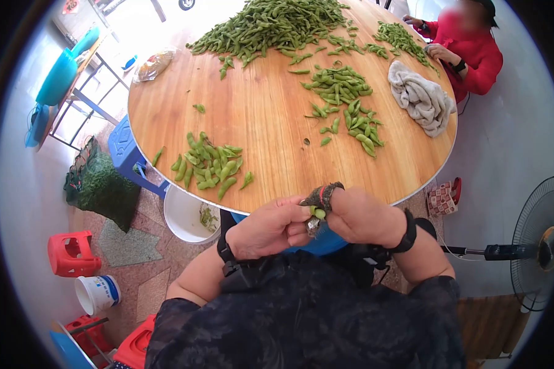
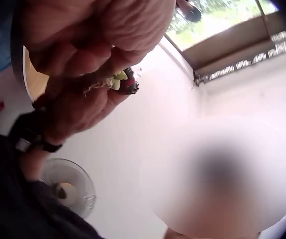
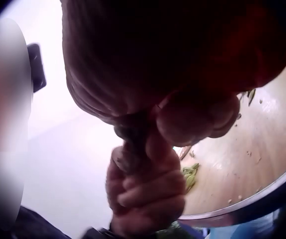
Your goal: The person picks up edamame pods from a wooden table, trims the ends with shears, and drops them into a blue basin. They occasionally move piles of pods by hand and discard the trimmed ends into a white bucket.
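Note:
My two hands meet just off the near edge of the round table, over my lap. The left hand (image 1: 266,229) pinches a green soybean pod (image 1: 319,213) between thumb and fingers. Curled in from the other side, the right hand (image 1: 366,216) grips at the same pod; a dark wrap with a red band (image 1: 320,197) covers a digit there. In the left wrist view, the pod (image 2: 117,81) shows pale green between the hands. The right wrist view is dark, with the left hand (image 3: 150,194) below the right and the pod hidden.
On the wooden table (image 1: 246,123) lie a large soybean heap (image 1: 271,27), smaller piles (image 1: 209,161), and a grey towel (image 1: 420,98). A white bucket (image 1: 188,215) stands below the left edge. A fan (image 1: 538,246) is at right; a person in red (image 1: 474,52) sits across.

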The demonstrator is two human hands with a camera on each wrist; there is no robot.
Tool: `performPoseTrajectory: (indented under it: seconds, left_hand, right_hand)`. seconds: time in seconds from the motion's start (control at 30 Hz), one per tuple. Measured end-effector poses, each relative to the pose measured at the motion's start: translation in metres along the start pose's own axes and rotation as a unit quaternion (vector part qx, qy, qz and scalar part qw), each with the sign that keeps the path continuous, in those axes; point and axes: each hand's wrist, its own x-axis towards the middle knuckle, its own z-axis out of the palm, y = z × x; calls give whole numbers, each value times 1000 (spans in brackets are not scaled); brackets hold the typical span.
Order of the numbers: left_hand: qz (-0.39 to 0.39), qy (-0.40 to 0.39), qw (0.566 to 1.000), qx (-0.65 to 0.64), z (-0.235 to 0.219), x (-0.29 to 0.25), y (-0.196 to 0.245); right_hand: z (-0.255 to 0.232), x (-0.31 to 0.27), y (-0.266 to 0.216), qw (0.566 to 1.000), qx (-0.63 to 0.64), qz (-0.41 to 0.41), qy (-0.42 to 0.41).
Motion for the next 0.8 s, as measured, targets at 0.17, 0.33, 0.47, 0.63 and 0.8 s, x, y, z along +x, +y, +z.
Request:
performPoseTrajectory:
  seconds: [0.17,0.33,0.47,0.63,0.8]
  left_hand:
    - [89,53,934,343,1,3,8]
    - [247,80,783,565,-8,9,0]
    - [283,147,689,651,-15,-2,5]
    - [351,291,449,769,-33,-27,50]
    - [361,371,284,807,-54,-41,75]
  right_hand:
    - [-20,2,6,979,167,110,-47]
    - [-14,-5,9,949,261,172,-50]
    - [9,-10,16,963,203,178,0]
    - [15,-11,1,982,-20,162,-94]
    - [-27,18,34,974,-171,146,31]
